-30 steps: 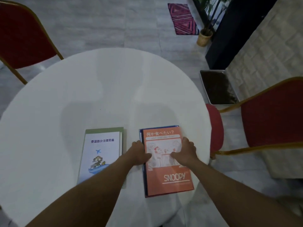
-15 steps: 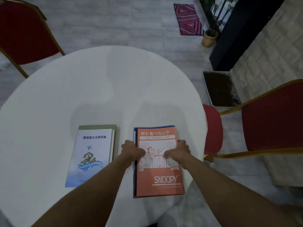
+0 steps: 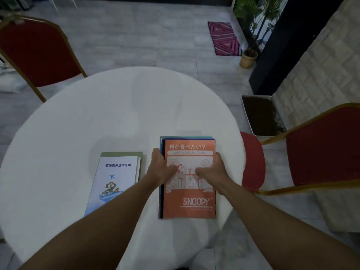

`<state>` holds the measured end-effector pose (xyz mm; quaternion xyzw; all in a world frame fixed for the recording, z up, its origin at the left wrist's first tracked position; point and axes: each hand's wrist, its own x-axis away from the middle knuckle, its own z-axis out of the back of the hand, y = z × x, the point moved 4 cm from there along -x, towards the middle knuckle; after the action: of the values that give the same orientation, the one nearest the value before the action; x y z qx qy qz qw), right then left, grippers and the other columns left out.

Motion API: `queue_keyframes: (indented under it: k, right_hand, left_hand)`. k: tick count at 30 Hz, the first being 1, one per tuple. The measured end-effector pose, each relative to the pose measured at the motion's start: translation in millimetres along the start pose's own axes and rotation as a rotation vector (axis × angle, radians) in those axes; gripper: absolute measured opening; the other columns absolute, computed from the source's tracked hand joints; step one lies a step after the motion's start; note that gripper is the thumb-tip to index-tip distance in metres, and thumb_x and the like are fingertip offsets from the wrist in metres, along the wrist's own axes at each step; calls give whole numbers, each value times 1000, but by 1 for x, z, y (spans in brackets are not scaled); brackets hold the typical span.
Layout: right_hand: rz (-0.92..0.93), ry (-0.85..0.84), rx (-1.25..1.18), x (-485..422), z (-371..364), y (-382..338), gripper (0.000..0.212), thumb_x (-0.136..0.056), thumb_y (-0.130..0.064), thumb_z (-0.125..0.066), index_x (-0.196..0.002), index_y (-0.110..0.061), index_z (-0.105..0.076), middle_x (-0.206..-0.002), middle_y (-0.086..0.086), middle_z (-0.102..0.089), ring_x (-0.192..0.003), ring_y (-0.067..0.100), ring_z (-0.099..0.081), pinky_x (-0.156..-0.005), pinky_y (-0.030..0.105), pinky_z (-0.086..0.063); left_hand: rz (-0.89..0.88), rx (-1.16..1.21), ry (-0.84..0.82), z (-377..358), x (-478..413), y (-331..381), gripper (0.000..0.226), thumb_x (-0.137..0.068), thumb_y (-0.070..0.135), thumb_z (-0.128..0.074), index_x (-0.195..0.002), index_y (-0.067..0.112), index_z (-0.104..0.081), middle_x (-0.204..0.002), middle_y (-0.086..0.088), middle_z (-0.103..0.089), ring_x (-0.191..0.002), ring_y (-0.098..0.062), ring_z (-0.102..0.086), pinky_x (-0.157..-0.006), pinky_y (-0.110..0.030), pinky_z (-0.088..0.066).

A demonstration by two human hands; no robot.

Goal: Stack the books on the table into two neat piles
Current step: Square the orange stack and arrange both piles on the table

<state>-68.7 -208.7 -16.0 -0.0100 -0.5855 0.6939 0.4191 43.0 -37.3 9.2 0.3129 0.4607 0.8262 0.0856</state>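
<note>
Two piles of books lie on the round white table (image 3: 97, 121). The right pile is topped by an orange Snoopy book (image 3: 190, 199), with blue and dark covers showing at its left and far edges. My left hand (image 3: 160, 168) clasps the pile's left side and my right hand (image 3: 213, 170) its right side, thumbs resting on the orange cover. The left pile has a white and blue book with an aeroplane picture (image 3: 115, 176) on top of a green book (image 3: 122, 153); my left forearm crosses its near corner.
A red chair with a gold frame (image 3: 319, 152) stands close at the table's right edge, another red chair (image 3: 37, 53) at the far left. On the floor are a metal tray of soil (image 3: 263, 115), a potted plant (image 3: 248, 59) and a patterned mat (image 3: 224, 38).
Both hands have slid outward to grip the right pile's two side edges, and the pile now lies straighter. The head camera has tilted, so everything sits lower in view.
</note>
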Motion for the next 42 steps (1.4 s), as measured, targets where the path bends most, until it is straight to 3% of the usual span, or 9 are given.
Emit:
queue_keyframes:
  k: [3,8,11,16,24,29,34,39,42]
  right_hand:
    - [144,77,-129,2,4,-36,69,-66,-10,-82,-122,-29,-47,-108,-6,-67,-96,15,-71,-73,32,-64]
    - [281,213,-231,6,11,-67,62,-67,-10,-86,-115,-32,-56,-103,-10,-73,-95,10,-73,-80,33,-62]
    - [336,264,-202,13,15,-62,57,-64,-12,-84,-109,-35,-58,-93,-14,-75,-84,2,-74,-72,24,-61]
    - [272,176,-115,17,14,-45,57,-70,-20,-81,-117,-37,-54,-102,-14,-72,-94,6,-71,-74,25,-60]
    - [279,136,-62,14,18,-44,52,-78,-9,-78,-118,-32,-55,-102,-15,-70,-93,1,-68,-62,11,-53]
    - [293,155,-25,15,17,-34,52,-82,-11,-76,-126,-26,-51,-109,-10,-69,-97,8,-67,-74,18,-53]
    - [302,120,32,14,16,-31,55,-87,-12,-74,-131,-29,-45,-115,-9,-66,-101,10,-63,-75,13,-48]
    - [302,81,81,13,22,-33,54,-87,-12,-76,-125,-32,-43,-106,-18,-64,-90,-5,-61,-67,5,-47]
    - [262,43,117,13,25,-31,51,-86,-11,-77,-123,-29,-46,-102,-23,-63,-90,2,-64,-58,9,-50]
  left_hand:
    - [-247,-74,173,14,-2,29,52,-81,20,-73,-115,15,-33,-111,-1,-46,-100,-19,-64,-65,-26,-60]
    - [-480,-159,259,31,1,55,46,-85,23,-69,-120,15,-39,-110,2,-42,-100,-15,-58,-82,-34,-57]
    - [-550,-191,214,30,6,50,48,-84,15,-68,-123,14,-41,-114,2,-39,-105,-16,-56,-87,-35,-56]
    - [-499,-259,129,28,7,35,55,-87,12,-65,-133,10,-35,-123,0,-41,-114,-26,-59,-89,-48,-56]
    - [-455,-257,111,28,6,34,46,-96,22,-59,-133,9,-36,-122,1,-44,-114,-26,-60,-90,-50,-55]
    - [-456,-298,121,26,7,31,48,-95,19,-60,-136,9,-37,-122,3,-48,-112,-27,-62,-87,-49,-56]
    - [-425,-288,107,25,7,31,49,-95,18,-59,-137,12,-34,-120,7,-47,-114,-26,-61,-90,-49,-56]
    - [-415,-269,121,24,10,31,44,-96,20,-58,-134,13,-36,-119,8,-43,-112,-22,-59,-91,-48,-55]
    - [-414,-250,127,25,11,30,42,-96,26,-58,-132,15,-40,-117,11,-46,-111,-19,-60,-89,-45,-57]
